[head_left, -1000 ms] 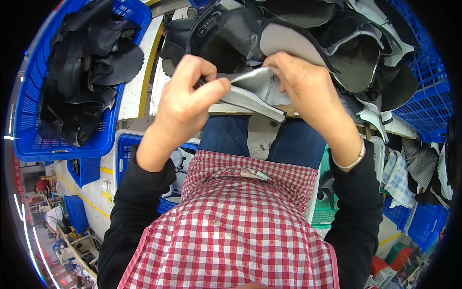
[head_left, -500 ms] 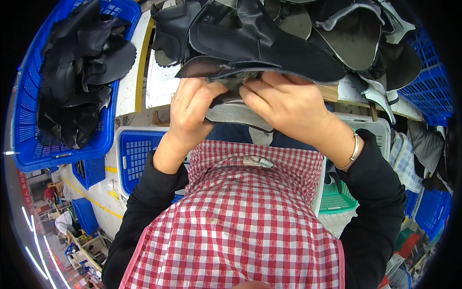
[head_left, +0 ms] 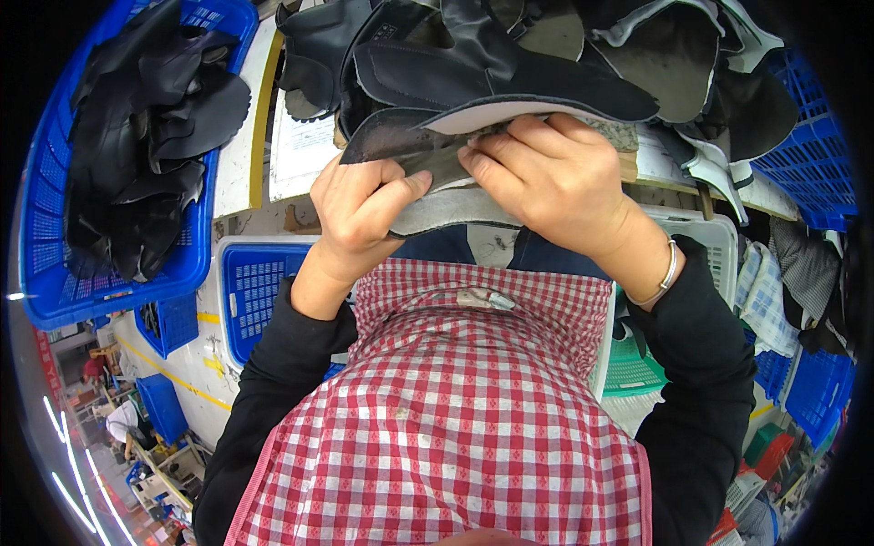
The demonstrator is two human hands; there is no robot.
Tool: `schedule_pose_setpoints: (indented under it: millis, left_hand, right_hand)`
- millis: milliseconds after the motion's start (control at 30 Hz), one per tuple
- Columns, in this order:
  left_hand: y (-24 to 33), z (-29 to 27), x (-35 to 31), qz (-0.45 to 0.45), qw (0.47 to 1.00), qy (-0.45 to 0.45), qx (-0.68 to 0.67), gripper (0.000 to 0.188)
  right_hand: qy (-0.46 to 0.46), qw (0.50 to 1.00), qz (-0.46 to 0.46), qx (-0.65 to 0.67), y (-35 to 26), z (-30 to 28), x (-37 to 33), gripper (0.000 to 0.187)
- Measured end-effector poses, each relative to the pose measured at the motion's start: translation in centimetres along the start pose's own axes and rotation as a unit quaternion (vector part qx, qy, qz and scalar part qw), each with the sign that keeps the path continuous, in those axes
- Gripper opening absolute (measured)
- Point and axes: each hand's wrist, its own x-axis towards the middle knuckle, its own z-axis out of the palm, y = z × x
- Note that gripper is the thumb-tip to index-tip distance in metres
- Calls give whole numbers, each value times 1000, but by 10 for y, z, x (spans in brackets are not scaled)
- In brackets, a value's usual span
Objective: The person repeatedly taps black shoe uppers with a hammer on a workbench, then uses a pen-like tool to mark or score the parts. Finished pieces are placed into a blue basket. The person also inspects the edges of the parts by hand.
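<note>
Both hands grip a black leather boot upper (head_left: 391,136) in front of the table's near edge. Its pale grey inner side (head_left: 455,211) hangs folded below my fingers. My left hand (head_left: 357,205) is closed on the near left part, thumb pressed on top. On the other side, my right hand (head_left: 557,187) pinches the leather with thumb and fingertips, near its middle. A raised flap shows a whitish underside just above the right fingers. What lies beneath the fingertips is hidden.
More black uppers (head_left: 423,77) are heaped on the white table (head_left: 238,168). A blue basket (head_left: 44,214) of black leather pieces stands at the left. Below are a blue crate (head_left: 262,289) and a green basket (head_left: 637,375). Another blue basket (head_left: 810,150) is at the far right.
The upper has been opened and tilted, so the whitish underside of its flap now shows. My right hand has shifted slightly right, and my left slightly left and down.
</note>
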Motion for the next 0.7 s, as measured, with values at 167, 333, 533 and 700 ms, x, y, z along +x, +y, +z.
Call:
schedule_pose_setpoints:
  millis: [167,333,533,700]
  left_hand:
    - [-4,-2,9,24,1000,15,-8,29]
    - [-16,-6,20,29,999,-12,-2,27]
    - [-22,-42,77,77,995,-48,47,27]
    - [-21,-116,151,104,980,132,107,22]
  right_hand:
    - [-14,1000,4,11,6,-3,1,18]
    - [-136,989,16,56,4,-17,8,17]
    - [-164,985,60,-9,-12,-28,46,13]
    - [90,990,49,-96,18,-47,99,19]
